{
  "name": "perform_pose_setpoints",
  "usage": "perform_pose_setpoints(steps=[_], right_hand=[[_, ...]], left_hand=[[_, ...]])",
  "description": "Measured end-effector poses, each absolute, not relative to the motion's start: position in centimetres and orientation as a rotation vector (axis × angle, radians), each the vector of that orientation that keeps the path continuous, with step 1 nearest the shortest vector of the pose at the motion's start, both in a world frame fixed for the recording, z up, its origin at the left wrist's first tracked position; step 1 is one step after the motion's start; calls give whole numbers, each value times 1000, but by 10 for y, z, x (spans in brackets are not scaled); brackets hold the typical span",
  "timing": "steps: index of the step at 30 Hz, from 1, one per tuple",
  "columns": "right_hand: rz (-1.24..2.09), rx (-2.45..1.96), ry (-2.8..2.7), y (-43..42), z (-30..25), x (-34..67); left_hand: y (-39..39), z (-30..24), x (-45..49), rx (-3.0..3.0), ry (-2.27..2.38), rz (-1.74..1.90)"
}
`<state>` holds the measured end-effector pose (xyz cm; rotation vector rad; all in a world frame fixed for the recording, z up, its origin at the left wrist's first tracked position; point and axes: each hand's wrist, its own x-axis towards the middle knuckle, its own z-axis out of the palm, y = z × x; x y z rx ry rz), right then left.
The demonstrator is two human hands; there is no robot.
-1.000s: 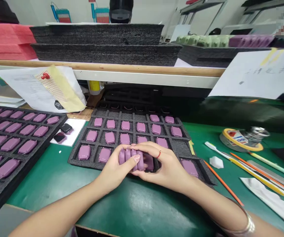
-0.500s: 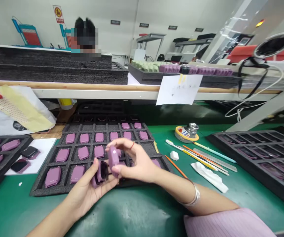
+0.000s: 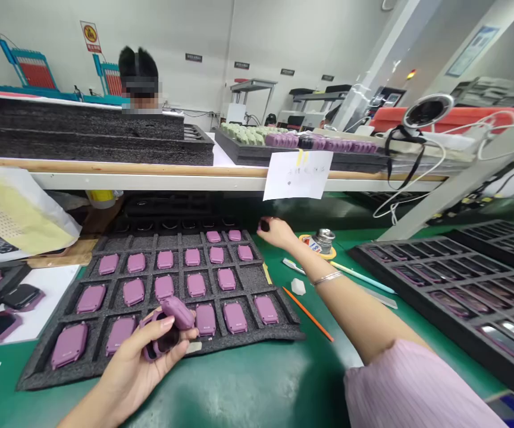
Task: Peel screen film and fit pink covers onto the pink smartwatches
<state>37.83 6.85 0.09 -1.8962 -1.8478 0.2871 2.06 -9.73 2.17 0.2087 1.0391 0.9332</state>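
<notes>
My left hand point(image 3: 138, 362) is closed round a small stack of purple watch cases point(image 3: 168, 327), held over the near edge of a black foam tray point(image 3: 250, 276). Most pockets of that tray hold purple cases lying face down. My right hand point(image 3: 277, 232) reaches far forward past the tray's back right corner, its fingers pinched on a small dark piece point(image 3: 265, 225) that I cannot name. A silver bracelet sits on that wrist.
A second foam tray point(image 3: 444, 279) with dark-screened pieces lies at the right. Tape roll with a metal cap point(image 3: 322, 241), pencils, a toothbrush and a white eraser point(image 3: 298, 286) lie between the trays. A shelf with stacked foam runs across the back; another person sits beyond it.
My right hand left the stack and stretched forward to the tray's far right corner. My left hand kept the cases and sank toward the tray's near edge. The view swung right.
</notes>
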Motion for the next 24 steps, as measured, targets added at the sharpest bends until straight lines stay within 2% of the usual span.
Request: perform_pose_setpoints(steps=[8,17,24], right_hand=[[215,-1896,-2336,68,-17,387],[-57,-2455,-1924,87,44,412],[-103,-2228,-1976,62,44,342]], left_hand=[[-99,11,10,345,795,830],[-97,4,9,460,831,788],[-99,8,12,487,838,812]])
